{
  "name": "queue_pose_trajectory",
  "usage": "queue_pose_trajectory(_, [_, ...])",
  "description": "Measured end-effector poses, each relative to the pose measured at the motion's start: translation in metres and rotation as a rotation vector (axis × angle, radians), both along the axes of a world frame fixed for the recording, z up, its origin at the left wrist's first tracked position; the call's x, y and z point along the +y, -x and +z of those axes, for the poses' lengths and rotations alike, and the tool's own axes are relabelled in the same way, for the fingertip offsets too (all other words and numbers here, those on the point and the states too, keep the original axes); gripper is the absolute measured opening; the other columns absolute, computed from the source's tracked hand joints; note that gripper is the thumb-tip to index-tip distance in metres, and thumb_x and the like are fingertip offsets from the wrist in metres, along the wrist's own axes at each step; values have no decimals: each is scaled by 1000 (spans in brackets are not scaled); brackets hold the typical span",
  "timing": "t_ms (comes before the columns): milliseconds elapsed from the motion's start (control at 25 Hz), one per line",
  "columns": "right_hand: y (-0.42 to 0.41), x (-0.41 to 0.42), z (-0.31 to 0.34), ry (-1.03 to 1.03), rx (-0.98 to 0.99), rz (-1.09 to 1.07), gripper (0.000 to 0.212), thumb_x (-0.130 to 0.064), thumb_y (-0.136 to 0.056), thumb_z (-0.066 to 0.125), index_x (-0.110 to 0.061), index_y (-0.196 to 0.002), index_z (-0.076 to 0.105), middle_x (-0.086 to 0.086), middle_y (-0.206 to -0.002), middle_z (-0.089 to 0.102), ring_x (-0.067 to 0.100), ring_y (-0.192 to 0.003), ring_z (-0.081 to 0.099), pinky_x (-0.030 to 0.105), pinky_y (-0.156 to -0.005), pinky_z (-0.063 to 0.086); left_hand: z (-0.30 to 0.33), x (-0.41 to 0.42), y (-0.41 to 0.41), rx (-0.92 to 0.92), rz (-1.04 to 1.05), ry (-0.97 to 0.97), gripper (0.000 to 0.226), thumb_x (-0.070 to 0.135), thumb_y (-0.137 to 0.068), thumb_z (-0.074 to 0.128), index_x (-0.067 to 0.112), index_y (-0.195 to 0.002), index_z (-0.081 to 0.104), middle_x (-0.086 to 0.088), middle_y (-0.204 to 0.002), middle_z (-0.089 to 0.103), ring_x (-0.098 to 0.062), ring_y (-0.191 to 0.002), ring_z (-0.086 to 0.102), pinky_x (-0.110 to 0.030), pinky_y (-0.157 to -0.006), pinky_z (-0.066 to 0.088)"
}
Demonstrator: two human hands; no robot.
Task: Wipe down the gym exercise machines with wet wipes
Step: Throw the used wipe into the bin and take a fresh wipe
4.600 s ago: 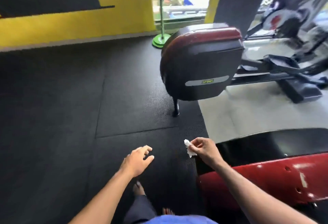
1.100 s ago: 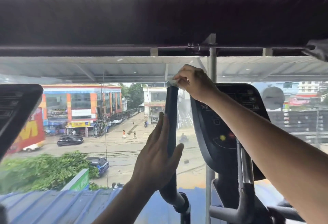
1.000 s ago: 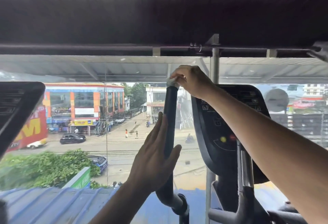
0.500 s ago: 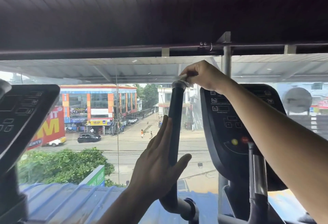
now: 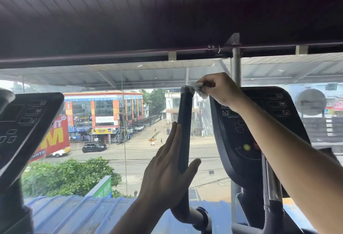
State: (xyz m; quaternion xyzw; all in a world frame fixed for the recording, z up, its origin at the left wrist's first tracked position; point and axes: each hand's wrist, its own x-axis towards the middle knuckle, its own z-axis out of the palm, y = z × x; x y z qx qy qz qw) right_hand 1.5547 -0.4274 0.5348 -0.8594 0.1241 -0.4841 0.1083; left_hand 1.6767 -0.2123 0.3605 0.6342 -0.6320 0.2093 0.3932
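Note:
A black upright handlebar (image 5: 183,122) of an elliptical machine rises in the middle of the view, topped by a silver end cap (image 5: 187,90). My right hand (image 5: 220,90) pinches a crumpled white wet wipe (image 5: 198,89) against the right side of that cap. My left hand (image 5: 167,174) rests flat against the bar lower down, fingers straight up its left side and thumb spread out to the right of it. The machine's black console (image 5: 248,131) stands just right of the bar, partly hidden by my right forearm.
Another machine's black console (image 5: 24,128) tilts in at the left edge. A large glass window (image 5: 122,122) lies straight ahead, with a street and buildings outside. A grey vertical post (image 5: 235,66) rises behind the console. A second, padded handle (image 5: 272,196) stands at lower right.
My right hand has slid the wipe from over the top of the end cap to its right side. The left hand stays flat on the bar. The view has shifted slightly.

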Motion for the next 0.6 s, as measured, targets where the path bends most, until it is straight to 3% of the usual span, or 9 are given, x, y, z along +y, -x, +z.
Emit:
queue_pose_trajectory(120, [-21,18,-14,441,53,-33,20,-1,-93,68,-4,-111,75,3,-98,63,8,-85,63,6,-78,46,-1,-2,-1,43,-45,15,85,69,-99,40,59,-153,-24,44,-159,-25,2,-156,17,-24,-100,41])
queue_pose_trajectory(200, [-24,19,-14,555,143,-39,23,2,-96,62,0,-117,72,5,-101,58,10,-92,64,2,-84,43,-4,3,2,69,-52,-24,88,66,-99,44,61,-151,-27,44,-158,-26,2,-156,16,-24,-98,41])
queue_pose_trajectory(320, [-14,19,-15,597,205,-49,29,2,-96,63,-2,-124,69,4,-104,58,-2,-95,59,13,-90,52,-15,10,10,103,-31,-31,91,72,-97,44,61,-150,-28,47,-155,-28,2,-153,24,-25,-91,47])
queue_pose_trajectory(400, [-11,24,-22,635,204,-33,30,2,-94,66,-4,-123,70,-1,-105,58,0,-94,60,22,-89,56,-20,11,11,120,-27,-11,89,74,-90,38,62,-150,-27,47,-156,-26,0,-151,31,-26,-89,49])
queue_pose_trajectory(480, [-12,32,-31,740,306,-8,26,-2,-96,64,-7,-120,72,4,-110,60,10,-89,65,17,-75,54,-22,9,11,129,-31,9,89,73,-88,37,63,-150,-26,46,-157,-24,-2,-150,35,-25,-88,48])
queue_pose_trajectory(560, [-11,31,-27,845,387,-58,25,-6,-98,61,-11,-121,71,9,-111,62,11,-70,61,9,-58,43,-22,8,8,123,-50,31,88,70,-95,43,62,-152,-24,45,-159,-22,-3,-150,34,-23,-86,44])
queue_pose_trajectory(600, [-10,26,-19,841,376,-97,27,-8,-98,60,-14,-123,69,9,-109,65,10,-64,59,12,-53,45,-23,7,8,125,-59,35,88,67,-98,46,61,-152,-23,44,-160,-22,-3,-151,33,-22,-87,43])
